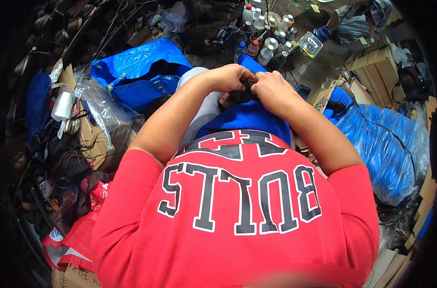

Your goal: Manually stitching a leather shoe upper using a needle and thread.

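Note:
Close together above my lap, my left hand [233, 78] and my right hand [276, 92] both have their fingers closed on a dark, black-and-brown piece [237, 97]. Its kind cannot be made out, since my fingers and the shadow hide much of it. The left fingers pinch its upper part, near a thin strand or edge between the hands. On the right, bent fingers grip its other side. Under the piece a blue cloth [249, 120] covers my lap, beside a grey trouser leg [201, 113].
Ahead stand several bottles [266, 55] and a clear container [310, 44]. A blue bag [141, 62] gapes at the left, near clear plastic wrap [98, 103]. Cardboard [374, 72] and a blue plastic-wrapped bundle [379, 144] lie at the right. Red bags [79, 237] are at the lower left.

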### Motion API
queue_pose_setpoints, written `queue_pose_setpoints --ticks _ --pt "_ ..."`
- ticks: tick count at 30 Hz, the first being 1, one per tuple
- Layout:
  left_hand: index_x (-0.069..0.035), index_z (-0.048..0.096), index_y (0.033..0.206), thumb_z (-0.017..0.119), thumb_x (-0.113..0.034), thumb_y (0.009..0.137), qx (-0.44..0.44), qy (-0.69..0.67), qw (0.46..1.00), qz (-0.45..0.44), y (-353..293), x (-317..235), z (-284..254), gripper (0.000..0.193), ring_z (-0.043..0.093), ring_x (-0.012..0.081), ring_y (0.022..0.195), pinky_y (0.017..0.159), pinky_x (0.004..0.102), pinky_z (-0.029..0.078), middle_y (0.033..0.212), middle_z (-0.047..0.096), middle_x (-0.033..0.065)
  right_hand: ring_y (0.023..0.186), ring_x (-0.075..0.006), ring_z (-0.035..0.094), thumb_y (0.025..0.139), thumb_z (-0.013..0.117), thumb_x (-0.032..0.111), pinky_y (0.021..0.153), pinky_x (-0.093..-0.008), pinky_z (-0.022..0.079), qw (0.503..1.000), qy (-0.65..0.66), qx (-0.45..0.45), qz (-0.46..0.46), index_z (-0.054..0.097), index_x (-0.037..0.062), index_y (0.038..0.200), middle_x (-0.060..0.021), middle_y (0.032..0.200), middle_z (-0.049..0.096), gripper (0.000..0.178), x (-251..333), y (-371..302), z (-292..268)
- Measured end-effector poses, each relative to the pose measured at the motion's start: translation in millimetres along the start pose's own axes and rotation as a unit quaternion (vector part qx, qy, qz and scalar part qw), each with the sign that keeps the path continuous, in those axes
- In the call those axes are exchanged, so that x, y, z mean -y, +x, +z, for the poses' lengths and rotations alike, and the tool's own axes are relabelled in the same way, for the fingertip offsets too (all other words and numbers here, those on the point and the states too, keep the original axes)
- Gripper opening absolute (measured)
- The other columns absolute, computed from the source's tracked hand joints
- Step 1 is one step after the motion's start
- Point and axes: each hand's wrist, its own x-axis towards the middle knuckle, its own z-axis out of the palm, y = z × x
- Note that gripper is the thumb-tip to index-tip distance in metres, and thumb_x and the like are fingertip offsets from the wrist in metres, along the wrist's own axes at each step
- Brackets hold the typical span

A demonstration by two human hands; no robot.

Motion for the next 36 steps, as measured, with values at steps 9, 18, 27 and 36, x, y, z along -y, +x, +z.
queue_pose_setpoints --ticks 9,18,27,36 --pt "-0.009 0.057 0.11 0.072 -0.014 0.07 -0.383 0.138 0.911 0.064 -33.2 4.0 32.6 0.043 0.054 0.0324 0.105 0.089 0.0375 0.044 0.111 0.056 0.0158 0.072 -0.0185 0.059 0.079 0.068 0.02 0.067 -0.0294 0.048 0.777 0.606 0.02 0.17 0.067 0.0053 0.089 -0.0072 0.079 0.063 0.018 -51.9 -3.3 48.9" --pt "-0.003 0.064 0.093 0.059 -0.02 0.086 -0.455 0.058 0.888 -0.035 -85.3 34.8 -0.7 0.019 0.062 0.0215 0.077 0.068 0.031 0.047 0.085 0.065 0.0118 0.075 -0.0195 0.056 0.078 0.069 0.023 0.066 -0.0308 0.043 0.892 0.37 -0.211 0.15 0.06 0.0014 0.072 -0.0064 0.076 0.055 0.024 -61.5 -8.9 78.7" --pt "-0.012 0.046 0.062 0.039 -0.036 0.097 -0.073 -0.72 0.625 0.292 -36.5 15.4 7.3 0.043 0.046 0.0162 0.057 0.063 0.031 0.039 0.057 0.044 0.0023 0.047 -0.0133 0.03 0.098 0.035 0.036 0.057 -0.0316 0.036 0.2 0.972 -0.106 0.07 0.038 0.0124 0.059 -0.0002 0.053 0.034 0.046 -47.3 4.0 68.7" --pt "-0.005 0.063 0.087 0.047 -0.04 0.093 -0.342 -0.174 0.921 -0.068 -96.8 61.8 -38.4 0.038 0.057 0.0127 0.064 0.062 0.0288 0.049 0.076 0.064 0.0054 0.095 -0.0236 0.061 0.092 0.051 0.036 0.088 -0.0377 0.045 0.441 0.876 -0.047 0.191 0.061 0.0054 0.088 -0.0127 0.102 0.063 0.032 -97.7 -67.4 98.9"
